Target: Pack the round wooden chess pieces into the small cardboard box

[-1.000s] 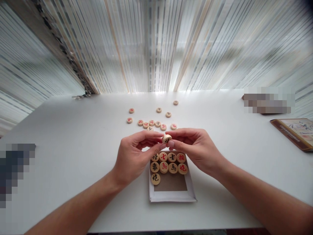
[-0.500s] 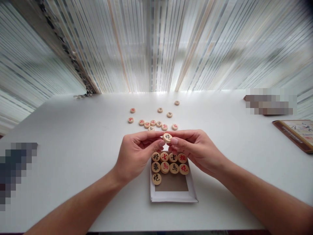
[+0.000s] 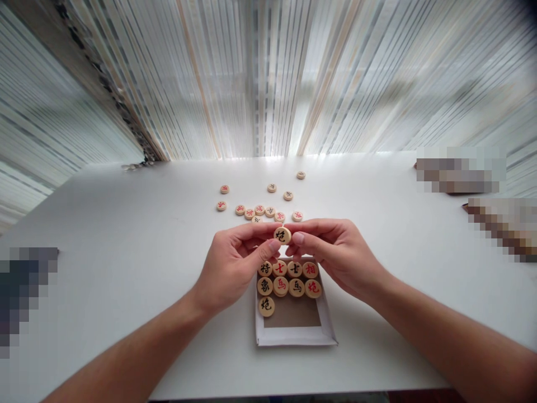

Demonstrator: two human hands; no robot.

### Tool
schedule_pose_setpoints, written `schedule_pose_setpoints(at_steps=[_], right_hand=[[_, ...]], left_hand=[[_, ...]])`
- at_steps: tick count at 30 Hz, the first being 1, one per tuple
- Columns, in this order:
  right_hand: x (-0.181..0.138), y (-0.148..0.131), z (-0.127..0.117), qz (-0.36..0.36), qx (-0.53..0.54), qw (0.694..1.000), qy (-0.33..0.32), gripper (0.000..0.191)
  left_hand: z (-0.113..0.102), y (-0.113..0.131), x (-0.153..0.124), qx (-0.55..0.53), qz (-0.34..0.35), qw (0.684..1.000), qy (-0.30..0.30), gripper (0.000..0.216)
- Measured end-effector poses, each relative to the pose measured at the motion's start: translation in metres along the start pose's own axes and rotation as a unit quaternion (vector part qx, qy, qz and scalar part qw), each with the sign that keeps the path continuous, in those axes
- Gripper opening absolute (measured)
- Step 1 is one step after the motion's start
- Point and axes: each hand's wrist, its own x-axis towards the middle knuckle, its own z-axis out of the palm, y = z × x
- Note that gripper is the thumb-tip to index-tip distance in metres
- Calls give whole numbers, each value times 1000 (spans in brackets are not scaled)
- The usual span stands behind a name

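Above the far edge of a shallow white box [image 3: 296,340], a round wooden xiangqi piece [image 3: 281,235] with a black character is tilted towards me. My left hand [image 3: 235,260] pinches it, the thumb at its lower left edge. On the other side, my right hand [image 3: 331,246] has its thumb and index fingertips at the piece's right edge. Inside the box, xiangqi pieces [image 3: 281,286] with red or black characters lie face up in rows; a black-lettered piece [image 3: 266,306] sits alone in the nearest row. Fingers partly cover the box's back edge.
Several loose xiangqi pieces [image 3: 259,210] are scattered on the white table [image 3: 168,224] beyond my hands. Blurred-out items [image 3: 459,176] lie at the far right, and a dark pixelated object [image 3: 25,296] at the left. A striped curtain [image 3: 251,78] hangs behind the table.
The held piece has turned to face me more and shifted slightly left between my fingers. My right thumb has slid off its face to its edge. The whole view has shifted slightly.
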Motion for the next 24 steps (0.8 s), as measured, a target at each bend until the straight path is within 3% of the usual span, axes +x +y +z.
schedule_pose_setpoints(at_steps=[8, 17, 24], right_hand=[[-1, -1, 5, -31, -16, 999, 16, 29], [-2, -2, 9, -43, -15, 999, 19, 30], [-1, -4, 8, -59, -10, 998, 11, 23]], left_hand=[[0, -4, -3, 22, 1, 1000, -4, 27], [0, -7, -8, 24, -14, 999, -28, 40], [1, -5, -9, 43, 17, 997, -59, 35]])
